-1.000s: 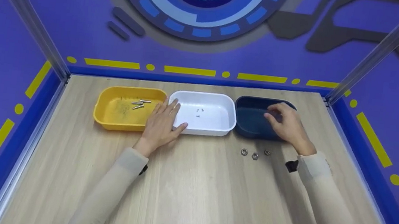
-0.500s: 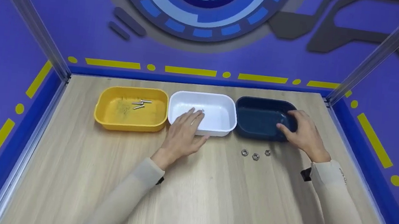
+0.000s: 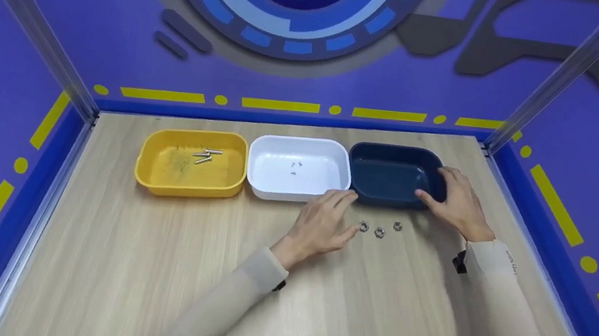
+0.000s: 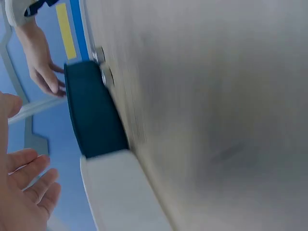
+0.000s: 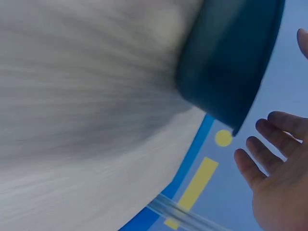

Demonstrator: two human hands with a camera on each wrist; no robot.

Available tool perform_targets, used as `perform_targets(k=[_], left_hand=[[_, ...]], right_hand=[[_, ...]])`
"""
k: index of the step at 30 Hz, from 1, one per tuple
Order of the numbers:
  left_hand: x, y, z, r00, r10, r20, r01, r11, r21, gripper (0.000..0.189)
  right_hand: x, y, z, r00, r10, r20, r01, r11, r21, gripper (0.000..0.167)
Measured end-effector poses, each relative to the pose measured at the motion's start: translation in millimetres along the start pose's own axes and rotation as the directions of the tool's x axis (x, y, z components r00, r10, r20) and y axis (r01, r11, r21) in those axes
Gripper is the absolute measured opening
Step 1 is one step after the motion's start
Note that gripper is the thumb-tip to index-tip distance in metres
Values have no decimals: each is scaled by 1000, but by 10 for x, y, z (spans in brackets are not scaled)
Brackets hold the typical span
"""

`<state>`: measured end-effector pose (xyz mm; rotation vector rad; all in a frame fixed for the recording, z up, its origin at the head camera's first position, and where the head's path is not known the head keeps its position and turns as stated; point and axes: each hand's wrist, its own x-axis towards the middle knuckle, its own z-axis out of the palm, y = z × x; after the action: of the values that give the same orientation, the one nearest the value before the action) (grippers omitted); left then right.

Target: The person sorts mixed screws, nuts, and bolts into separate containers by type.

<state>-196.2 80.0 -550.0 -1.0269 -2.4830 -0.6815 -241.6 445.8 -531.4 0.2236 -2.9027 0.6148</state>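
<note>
My left hand (image 3: 321, 224), fingers loosely extended, hovers over the table by the white bin's front right corner. Three metal hex nuts (image 3: 379, 232) lie just right of its fingertips, in front of the dark teal bin (image 3: 382, 186). At that bin's right end is my right hand (image 3: 459, 203), its thumb near the front rim and its fingers along the side. The right wrist view shows those fingers spread, with nothing between them, beside the bin wall (image 5: 221, 62). In the left wrist view, the left palm (image 4: 24, 202) also holds nothing.
The white bin (image 3: 320, 181) in the middle contains several tiny screws (image 3: 293, 173). To its left stands a yellow bin (image 3: 222, 179) with several metal bolts (image 3: 203, 160) inside. Blue-purple printed panels (image 3: 286, 87) enclose the wooden table (image 3: 164, 265) at the back and sides.
My left hand has swept right, from between the yellow and white bins to beside the nuts. My right hand has shifted from over the dark bin to its right end.
</note>
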Motion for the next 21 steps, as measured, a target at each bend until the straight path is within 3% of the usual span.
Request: perform_targets(k=[9,18,21], left_hand=[[85,164,271,998,7,56,-5,999,-36,53],[112,191,453,989,-65,131,78,992,-95,45],[119,198,482,980,-98,174,119,986,-116,44]], right_hand=[[12,188,84,997,35,68,-34,999,-13,102],[-35,297,138,984,82,156,-81,997,-11,98],[-43,325,162,983,75,166,-73,997,-18,93]])
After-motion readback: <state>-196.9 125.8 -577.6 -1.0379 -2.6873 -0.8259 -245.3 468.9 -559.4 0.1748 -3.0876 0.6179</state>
